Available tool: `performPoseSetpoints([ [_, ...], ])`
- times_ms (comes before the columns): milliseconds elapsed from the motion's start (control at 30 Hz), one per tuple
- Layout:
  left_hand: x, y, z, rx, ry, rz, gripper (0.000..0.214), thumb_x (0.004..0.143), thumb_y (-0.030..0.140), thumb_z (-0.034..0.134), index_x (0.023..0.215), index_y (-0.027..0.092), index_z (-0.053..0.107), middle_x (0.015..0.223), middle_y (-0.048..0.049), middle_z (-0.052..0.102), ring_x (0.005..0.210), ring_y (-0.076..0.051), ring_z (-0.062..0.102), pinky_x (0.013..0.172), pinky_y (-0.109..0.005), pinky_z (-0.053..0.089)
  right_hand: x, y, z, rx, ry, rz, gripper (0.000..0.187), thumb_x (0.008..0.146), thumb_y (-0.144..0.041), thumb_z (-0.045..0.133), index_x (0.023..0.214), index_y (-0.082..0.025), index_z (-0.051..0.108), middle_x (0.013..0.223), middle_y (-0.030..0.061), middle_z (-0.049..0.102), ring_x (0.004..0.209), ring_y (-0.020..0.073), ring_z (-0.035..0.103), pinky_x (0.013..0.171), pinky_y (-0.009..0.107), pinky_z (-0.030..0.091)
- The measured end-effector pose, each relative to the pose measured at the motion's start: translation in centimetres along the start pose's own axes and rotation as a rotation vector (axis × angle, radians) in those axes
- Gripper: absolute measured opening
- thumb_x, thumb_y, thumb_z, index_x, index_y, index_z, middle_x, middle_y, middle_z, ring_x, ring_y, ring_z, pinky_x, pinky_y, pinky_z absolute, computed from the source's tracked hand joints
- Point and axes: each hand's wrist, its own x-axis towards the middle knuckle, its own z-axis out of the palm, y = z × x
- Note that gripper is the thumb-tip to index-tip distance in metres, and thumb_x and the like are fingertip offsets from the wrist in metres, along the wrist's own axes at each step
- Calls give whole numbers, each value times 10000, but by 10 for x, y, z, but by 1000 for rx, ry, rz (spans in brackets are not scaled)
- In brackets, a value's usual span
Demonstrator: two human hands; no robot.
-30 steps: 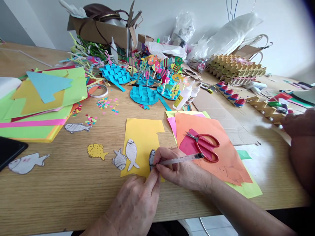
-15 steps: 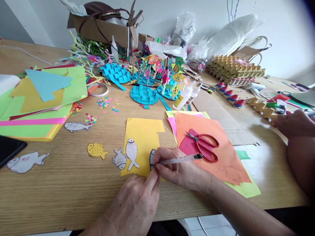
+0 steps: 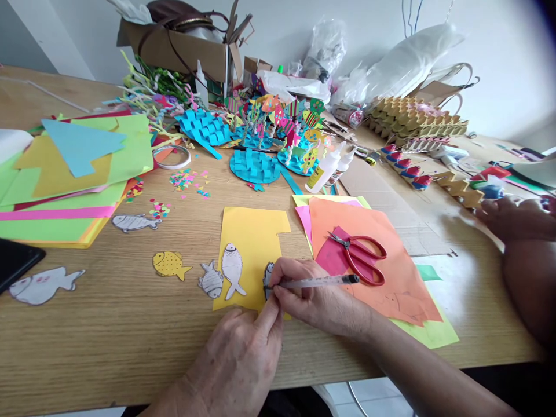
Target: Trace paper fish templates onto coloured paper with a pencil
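Pen (image 3: 324,281): in closed grip of right hand (image 3: 321,301), at near right corner of yellow sheet (image 3: 256,231). Grey fish cutout (image 3: 267,279): on that sheet (partly hidden). Left hand (image 3: 243,359): at sheet's near edge, grip cannot be made out.

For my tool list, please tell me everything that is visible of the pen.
The pen is slim and straight, with a pale barrel, seemingly translucent plastic, and a black end. The right hand grips it at a low slant, black end to the right, the other end toward the grey fish cut-out on the yellow sheet. The hand covers part of it, and the tip cannot be made out clearly.
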Motion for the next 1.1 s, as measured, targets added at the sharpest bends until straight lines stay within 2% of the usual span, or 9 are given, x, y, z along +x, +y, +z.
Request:
performPoseSetpoints([
  [267,1,0,0,-18,-19,-15,436,804,-10,340,1209,87,472,933,-82,603,631,-169,567,592,-330,513,1,-1,1,-18,35,3,129,717,-71,471,733,-193,511,623,-29,587,548,99,523,499,198,396],
  [867,1,0,1,-27,24,-19,466,762,-30,400,1211,62,482,952,-89,612,599,-168,563,563,-331,522,4,-1,5,20,89,28,127,714,-66,474,730,-186,511,615,-25,590,539,100,535,484,196,394],
  [1100,3,-1,1,11,80,23,408,731,-49,395,1085,57,567,843,-82,626,566,-182,583,504,-335,533,4,-3,7,37,105,55,143,709,-55,471,729,-192,506,615,-32,590,539,98,540,484,192,397],
])
